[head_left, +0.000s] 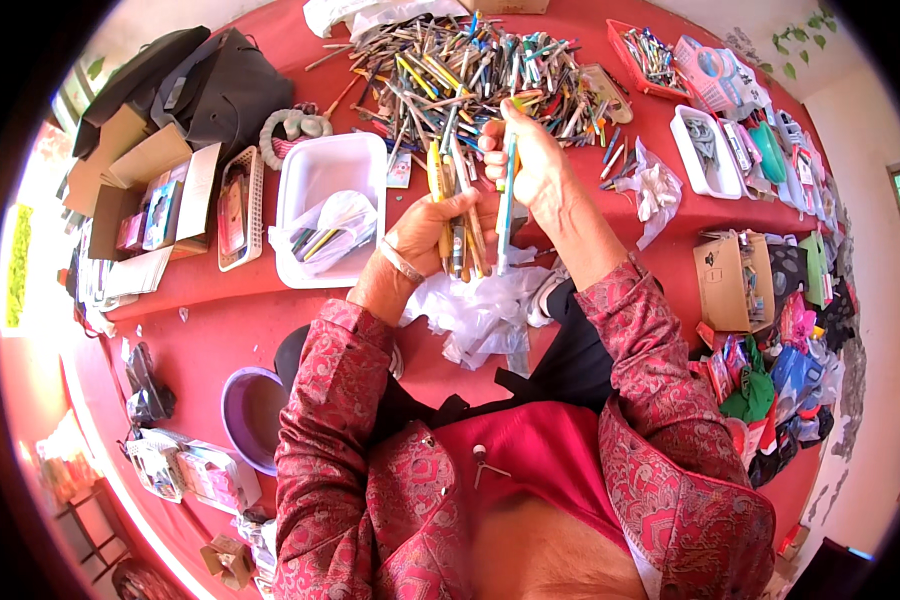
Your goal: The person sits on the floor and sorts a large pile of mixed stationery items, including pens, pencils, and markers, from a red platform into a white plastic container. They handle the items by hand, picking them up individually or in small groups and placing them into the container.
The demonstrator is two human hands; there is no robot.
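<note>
Pens and pencils in a loose bundle (458,238) stand nearly upright at the left hand (422,232), long and thin, in mixed colours: bright yellow, wooden brown, dark and pale greyish barrels. Their ends are uneven, some reaching up past the thumb, others hanging lower, and a few lean at slight angles to one another. The left grip is closed around the bundle, thumb lying across it. The right hand (535,155), just beside, has its grip curled around a slim light-blue pen (505,225), held almost vertical with its lower part free. Both hands are above the red surface (210,320), over crumpled clear plastic (470,312).

Beyond them, toward the far edge of the red surface, spreads a wide pile (460,75) of similar pens and pencils, crossing in every direction, with yellow, blue, black, green and brown among them. To the left sits a white tub (315,165) holding a clear bag (342,222) with several pens showing through. Near the far right corner, a red basket (627,62) carries more pens.
</note>
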